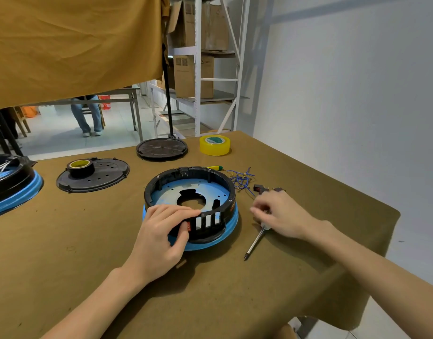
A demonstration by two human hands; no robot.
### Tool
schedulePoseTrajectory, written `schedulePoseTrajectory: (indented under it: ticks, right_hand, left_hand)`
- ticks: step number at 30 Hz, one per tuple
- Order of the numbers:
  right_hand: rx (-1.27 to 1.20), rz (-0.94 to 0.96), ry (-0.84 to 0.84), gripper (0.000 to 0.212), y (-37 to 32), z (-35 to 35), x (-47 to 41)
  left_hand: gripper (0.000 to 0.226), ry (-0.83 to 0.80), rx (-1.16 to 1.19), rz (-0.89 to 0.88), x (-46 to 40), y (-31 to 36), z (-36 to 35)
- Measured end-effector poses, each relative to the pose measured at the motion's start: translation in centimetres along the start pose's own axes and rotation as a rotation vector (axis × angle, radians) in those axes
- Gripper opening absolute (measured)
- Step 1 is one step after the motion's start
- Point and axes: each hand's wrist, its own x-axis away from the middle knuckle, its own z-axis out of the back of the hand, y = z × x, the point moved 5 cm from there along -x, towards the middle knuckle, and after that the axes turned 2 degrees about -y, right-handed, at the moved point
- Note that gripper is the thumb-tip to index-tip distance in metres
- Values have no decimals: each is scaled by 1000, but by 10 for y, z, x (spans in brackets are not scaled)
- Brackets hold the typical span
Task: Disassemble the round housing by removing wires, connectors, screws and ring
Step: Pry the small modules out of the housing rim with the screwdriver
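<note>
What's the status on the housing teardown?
Left hand grips round housing at its near rim. Right hand on screwdriver handle. Blue wires already out. Nothing in the way.

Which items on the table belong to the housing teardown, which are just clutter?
In the job: round housing held by left hand; screwdriver under right hand; removed blue wires; pulled connectors.

Lying about: yellow tape roll; black tape roll on perforated cover; round black lid; second housing.

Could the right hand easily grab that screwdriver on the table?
Probably yes: the right hand already rests over the handle end of the screwdriver, whose shaft lies bare on the table.
</note>
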Motion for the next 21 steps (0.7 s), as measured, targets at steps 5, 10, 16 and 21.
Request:
schedulePoseTrajectory:
  ticks: [5, 10, 16, 21]
  right_hand:
    - [187, 7, 105, 53, -5, -10, 17]
    - [-29, -119, 108, 73, -33, -2, 23]
    - [8, 56, -27, 72, -83, 1, 25]
    - [88, 118, 40, 73, -96, 11, 19]
  left_hand:
    - [37, -11, -9, -3, 0, 3, 2]
    - [37, -40, 1, -11, 1, 0, 1]
    - [34, -55, 47, 23, 3, -6, 4]
    - [35, -37, -25, 54, 3, -8, 8]
